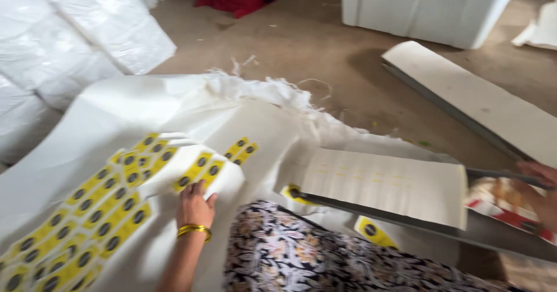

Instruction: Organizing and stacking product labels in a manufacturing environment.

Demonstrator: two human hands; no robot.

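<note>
Here, your left hand [195,206] is pinching the edge of a white sheet with yellow labels [200,170], fingers curled on it. That sheet is lying on top of a big pile of the same sheets [87,222] by your knee. Your right hand [539,179] is sitting at the picture's edge on a dark metal bar [505,176]; you cannot tell how tight it is closing. A white box [429,7] is standing far off on the floor.
</note>
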